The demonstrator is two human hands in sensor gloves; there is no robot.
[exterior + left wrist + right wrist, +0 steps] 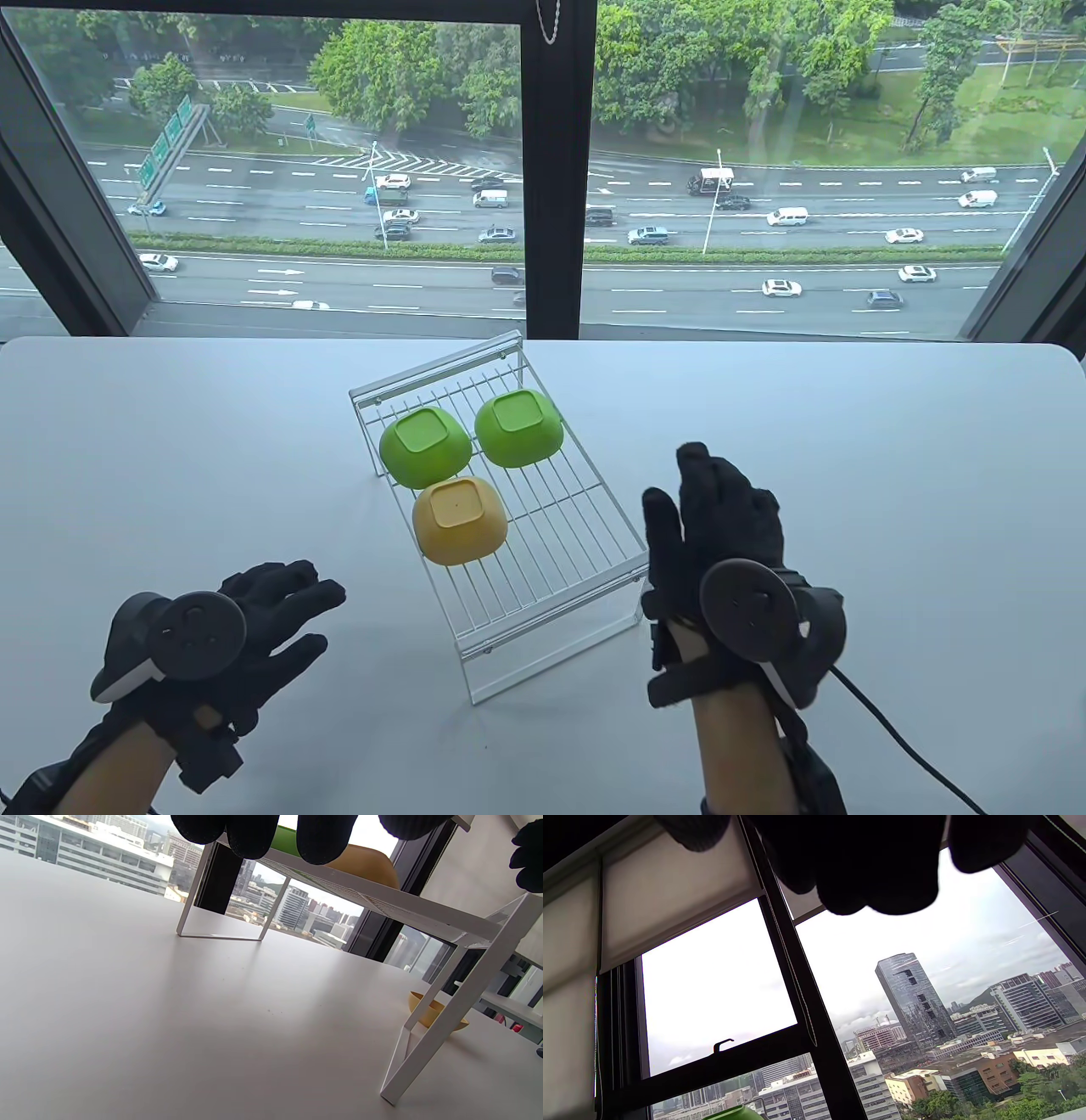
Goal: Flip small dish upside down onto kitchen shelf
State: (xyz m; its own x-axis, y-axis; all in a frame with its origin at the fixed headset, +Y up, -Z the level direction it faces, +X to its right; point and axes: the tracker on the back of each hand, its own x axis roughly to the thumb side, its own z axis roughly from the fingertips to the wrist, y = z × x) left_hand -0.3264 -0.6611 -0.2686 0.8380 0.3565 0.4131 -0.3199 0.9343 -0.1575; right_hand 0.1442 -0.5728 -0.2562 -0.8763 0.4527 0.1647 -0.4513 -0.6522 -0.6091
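Table view shows the surface (pixel 170 424), then the shelf (pixel 551 543) carrying three upturned dishes (pixel 460 519), so the flipping looks nearly done. Left wrist view shows what may be one more dish (pixel 437 1018) upright beyond the shelf's leg. Left hand (pixel 246 620) and right hand (pixel 721 526) hover empty, fingers apart; next, pick that dish up.

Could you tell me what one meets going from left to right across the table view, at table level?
left hand → left green dish → yellow dish → right green dish → right hand
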